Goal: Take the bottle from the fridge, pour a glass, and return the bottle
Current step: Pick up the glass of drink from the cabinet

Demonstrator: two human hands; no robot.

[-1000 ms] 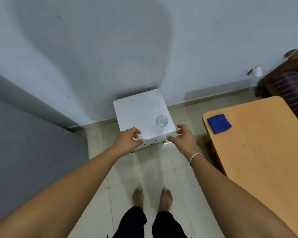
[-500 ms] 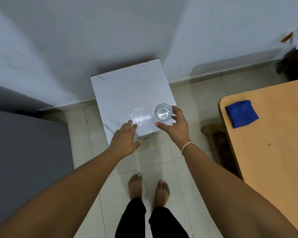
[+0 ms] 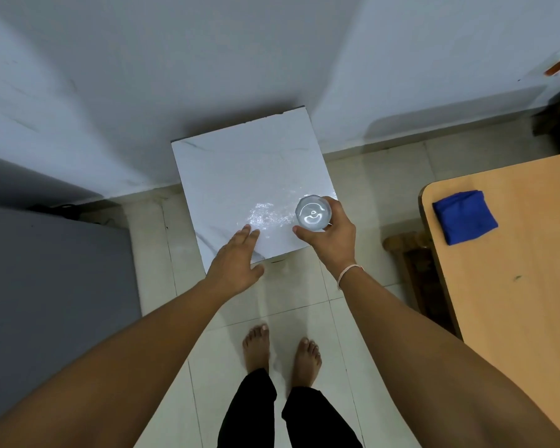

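A clear drinking glass [image 3: 313,212] stands near the front right corner of a small white marble-topped stand [image 3: 243,176]. My right hand [image 3: 332,234] is wrapped around the glass from the right and front. Over the stand's front left edge lies my left hand [image 3: 236,258], flat, fingers apart, holding nothing. The grey top of a low appliance [image 3: 49,286], possibly the fridge, fills the left side. No bottle is in view.
A wooden table [image 3: 514,302] runs along the right with a folded blue cloth [image 3: 464,216] on it and a dark wooden stool [image 3: 408,250] beside it. A white wall rises behind the stand. My bare feet [image 3: 280,347] stand on pale floor tiles.
The view has come closer to the stand. My right hand has moved forward and closed around the glass. My left hand has opened flat over the stand's front edge.
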